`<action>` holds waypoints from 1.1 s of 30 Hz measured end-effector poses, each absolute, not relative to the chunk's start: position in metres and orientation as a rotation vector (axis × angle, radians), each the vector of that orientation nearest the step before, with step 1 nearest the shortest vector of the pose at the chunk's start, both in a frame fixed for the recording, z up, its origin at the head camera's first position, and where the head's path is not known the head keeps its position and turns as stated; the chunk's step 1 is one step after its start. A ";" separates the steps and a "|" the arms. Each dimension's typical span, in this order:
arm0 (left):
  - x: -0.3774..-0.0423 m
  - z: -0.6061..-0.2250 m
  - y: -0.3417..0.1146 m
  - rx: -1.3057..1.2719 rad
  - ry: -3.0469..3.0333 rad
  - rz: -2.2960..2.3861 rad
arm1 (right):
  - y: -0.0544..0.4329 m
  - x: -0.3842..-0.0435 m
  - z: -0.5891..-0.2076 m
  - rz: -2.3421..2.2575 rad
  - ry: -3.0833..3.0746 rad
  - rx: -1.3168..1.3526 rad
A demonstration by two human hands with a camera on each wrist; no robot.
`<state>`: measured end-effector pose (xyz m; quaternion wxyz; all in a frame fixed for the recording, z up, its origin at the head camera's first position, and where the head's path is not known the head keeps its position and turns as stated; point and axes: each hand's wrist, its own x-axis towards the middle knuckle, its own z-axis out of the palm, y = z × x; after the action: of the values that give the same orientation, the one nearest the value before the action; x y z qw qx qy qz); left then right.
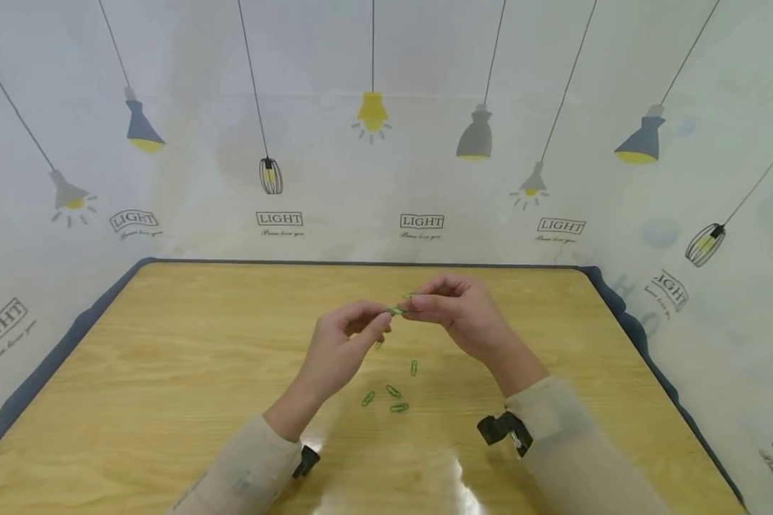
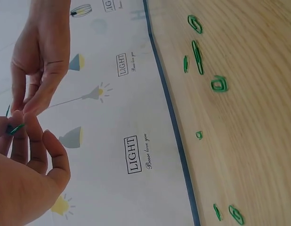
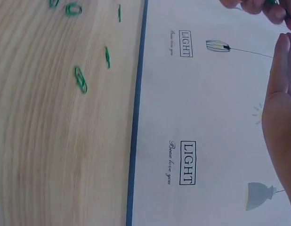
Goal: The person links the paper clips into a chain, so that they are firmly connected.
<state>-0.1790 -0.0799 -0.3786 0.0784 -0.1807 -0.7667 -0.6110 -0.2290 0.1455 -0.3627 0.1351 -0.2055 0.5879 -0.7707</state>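
Over the far middle of the table, both hands meet at the fingertips. My left hand (image 1: pixel 344 350) pinches a green paper clip (image 1: pixel 396 310) between thumb and fingers. From the other side my right hand (image 1: pixel 467 318) pinches at the right end of the green, with a bit of green wire (image 1: pixel 410 295) sticking out by its fingers. In the left wrist view, the held paper clip (image 2: pixel 15 129) shows at the left fingertips, with the right hand (image 2: pixel 42 61) close behind. The right fingers partly hide the join.
Several loose green paper clips lie on the wooden table nearer the body, among them one upright in view (image 1: pixel 414 368) and one lying sideways (image 1: pixel 399 408). A white cloth wall (image 1: pixel 341 243) printed with lamps borders the table's back and sides.
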 end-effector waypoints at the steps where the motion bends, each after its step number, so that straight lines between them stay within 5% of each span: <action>1: -0.179 -0.378 -0.080 -0.548 -2.292 -1.829 | 0.142 -0.227 -0.362 -2.271 1.670 -0.607; 33: -0.170 -0.365 -0.080 -0.611 -2.249 -1.915 | 0.110 -0.178 -0.366 -2.667 1.451 -0.388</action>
<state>-0.1697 -0.0800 -0.3649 0.0624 -0.2022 -0.7441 -0.6337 -0.1778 0.1103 -0.3660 0.0402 -0.1266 0.4736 -0.8707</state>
